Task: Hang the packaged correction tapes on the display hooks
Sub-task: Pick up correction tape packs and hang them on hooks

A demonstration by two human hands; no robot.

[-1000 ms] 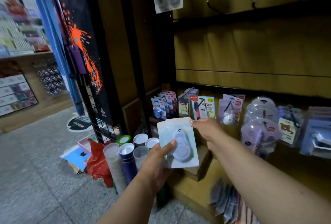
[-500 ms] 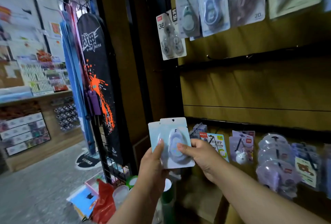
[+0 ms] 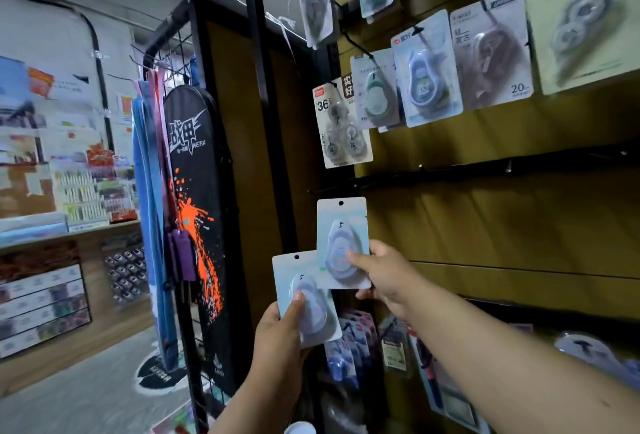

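My right hand (image 3: pixel 388 277) grips one packaged correction tape (image 3: pixel 341 225), a pale blue card with a hang hole at the top, raised just below a black hook rail (image 3: pixel 450 175) on the wooden display wall. My left hand (image 3: pixel 280 336) holds a second, matching packaged correction tape (image 3: pixel 294 274) lower and to the left, thumb on its blister. The two cards overlap at one corner. Bare hooks (image 3: pixel 509 166) stick out of the rail to the right. Above it, other correction tape packages (image 3: pixel 426 69) hang in a row.
A black wire rack with a black and orange racket bag (image 3: pixel 194 191) stands to the left of the wall. More hanging stationery (image 3: pixel 353 343) fills the row below my hands. A counter with stacked goods (image 3: pixel 52 225) lies across the grey floor at left.
The view has tilted up. My right hand has drawn one card off the stack and lifted it towards the rail, while my left hand keeps the other card lower.
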